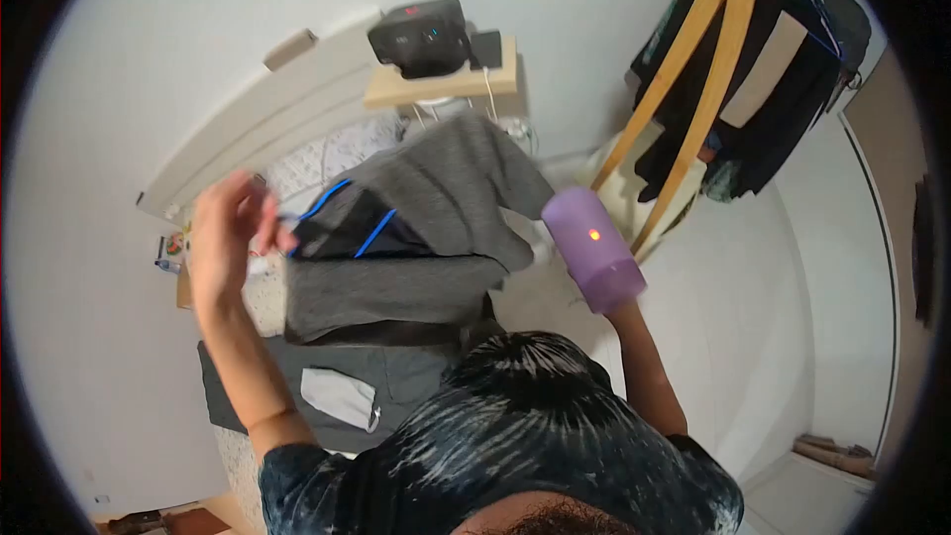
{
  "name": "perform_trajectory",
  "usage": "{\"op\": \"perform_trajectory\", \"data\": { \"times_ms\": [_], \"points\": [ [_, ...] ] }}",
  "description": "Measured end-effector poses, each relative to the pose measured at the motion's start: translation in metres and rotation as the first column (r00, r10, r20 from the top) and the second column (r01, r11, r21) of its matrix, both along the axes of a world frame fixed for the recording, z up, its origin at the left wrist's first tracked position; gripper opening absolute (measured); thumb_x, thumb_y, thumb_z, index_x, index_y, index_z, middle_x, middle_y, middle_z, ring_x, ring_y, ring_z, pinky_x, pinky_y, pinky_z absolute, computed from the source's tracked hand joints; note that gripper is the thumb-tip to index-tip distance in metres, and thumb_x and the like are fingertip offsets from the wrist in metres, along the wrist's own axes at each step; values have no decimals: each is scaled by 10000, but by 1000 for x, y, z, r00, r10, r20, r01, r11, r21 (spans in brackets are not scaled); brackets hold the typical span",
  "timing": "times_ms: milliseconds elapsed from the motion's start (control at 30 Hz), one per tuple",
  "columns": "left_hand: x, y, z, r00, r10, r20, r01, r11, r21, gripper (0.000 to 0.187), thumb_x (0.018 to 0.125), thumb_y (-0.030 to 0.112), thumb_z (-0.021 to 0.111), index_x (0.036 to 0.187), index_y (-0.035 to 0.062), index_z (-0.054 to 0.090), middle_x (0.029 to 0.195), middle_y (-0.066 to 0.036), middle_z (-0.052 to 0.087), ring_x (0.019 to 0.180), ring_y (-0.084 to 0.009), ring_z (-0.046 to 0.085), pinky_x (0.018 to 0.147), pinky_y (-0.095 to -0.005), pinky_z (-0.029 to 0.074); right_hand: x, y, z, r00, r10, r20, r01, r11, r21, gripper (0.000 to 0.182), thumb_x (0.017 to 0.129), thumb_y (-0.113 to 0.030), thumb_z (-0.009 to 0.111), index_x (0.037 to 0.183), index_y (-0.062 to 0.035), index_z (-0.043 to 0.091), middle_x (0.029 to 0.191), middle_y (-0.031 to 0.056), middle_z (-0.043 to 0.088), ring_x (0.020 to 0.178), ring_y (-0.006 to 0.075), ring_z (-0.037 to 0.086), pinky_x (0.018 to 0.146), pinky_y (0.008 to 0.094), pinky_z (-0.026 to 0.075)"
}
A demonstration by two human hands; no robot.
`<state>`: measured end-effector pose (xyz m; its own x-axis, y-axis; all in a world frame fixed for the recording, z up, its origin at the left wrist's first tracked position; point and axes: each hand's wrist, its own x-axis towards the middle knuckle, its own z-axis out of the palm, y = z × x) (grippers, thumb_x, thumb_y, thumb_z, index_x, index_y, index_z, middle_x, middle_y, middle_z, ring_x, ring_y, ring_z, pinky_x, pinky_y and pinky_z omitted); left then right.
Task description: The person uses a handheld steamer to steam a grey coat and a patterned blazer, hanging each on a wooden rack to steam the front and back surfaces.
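White wall [248,15] upper left, my left hand [230,233] curled loosely; any slackening of my right hand [622,314], fingers hidden, risked dropping the purple device [592,253].

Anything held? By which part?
Right hand holds the purple device, apparently by its side away from camera; grip mostly hidden. Left hand: can't tell.

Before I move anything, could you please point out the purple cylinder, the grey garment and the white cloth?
Purple cylinder [595,256]: head view, on the middle of its side.
Grey garment [448,213]: head view, on its grey fabric near the middle.
White cloth [338,396]: head view, on the middle of its upper face.
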<state>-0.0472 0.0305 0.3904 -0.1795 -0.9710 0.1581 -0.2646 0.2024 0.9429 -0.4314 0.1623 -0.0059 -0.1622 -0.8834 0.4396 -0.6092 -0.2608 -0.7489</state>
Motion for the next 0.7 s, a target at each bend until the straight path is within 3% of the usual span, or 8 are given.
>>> {"op": "perform_trajectory", "data": {
  "times_ms": [67,133,233,367,433,533,633,700],
  "points": [
    [37,25,-13,973,134,-188,-121,990,76,422,970,372,442,767,10,518,603,-89,504,380,-165,449,467,-343,506,-1,20,14,999,-32,-26,34,998,54,478,878,-158,656,1310,-15,507,1254,123,589,1154,218,566,976,348,453],
    [64,52,-15,964,176,-200,-162,983,82,432,974,377,433,768,4,505,609,-72,483,371,-149,426,428,-339,492,5,14,69,877,40,480,-196,940,280,482,830,-155,694,1267,-12,548,1231,149,599,1129,227,579,955,358,459],
    [93,80,-25,973,170,-159,-169,985,15,462,993,395,412,759,8,506,668,-72,507,357,-132,386,416,-304,473,-8,32,14,941,4,337,-121,937,327,453,845,-122,667,1266,-7,545,1205,152,616,1095,226,599,937,354,468],
    [109,93,-34,975,211,-72,-209,978,28,461,994,387,425,741,6,491,682,-75,468,412,-156,435,430,-297,480,-18,105,-53,704,-307,640,-120,838,533,474,879,-197,656,1280,14,518,1130,129,648,1067,200,608,916,339,484],
    [111,97,-38,969,240,-60,-238,971,33,459,993,383,432,736,7,485,689,-73,452,436,-164,452,433,-294,479,-26,150,-99,656,-390,647,67,883,464,373,943,-268,586,1189,11,560,1037,86,651,934,159,622,826,315,509],
    [113,107,-40,941,338,-23,-337,941,25,445,987,378,452,737,10,471,694,-62,422,463,-177,467,430,-295,447,-55,174,-112,653,-616,440,373,768,521,393,956,-297,577,1190,18,549,1037,86,648,954,155,617,833,311,506],
    [105,116,-37,919,394,30,-395,916,67,445,993,381,446,739,15,465,696,-59,421,463,-177,478,441,-290,440,-107,143,-130,566,-697,441,578,717,390,383,935,-244,596,1180,43,538,1088,110,620,990,186,588,882,331,473],
    [107,117,-35,920,390,35,-391,917,76,448,994,384,444,741,16,467,696,-59,421,463,-177,483,448,-289,443,-151,108,-137,630,-767,122,694,627,354,370,902,-169,618,1184,55,534,1091,116,610,984,194,583,891,329,464]
  ]
}}
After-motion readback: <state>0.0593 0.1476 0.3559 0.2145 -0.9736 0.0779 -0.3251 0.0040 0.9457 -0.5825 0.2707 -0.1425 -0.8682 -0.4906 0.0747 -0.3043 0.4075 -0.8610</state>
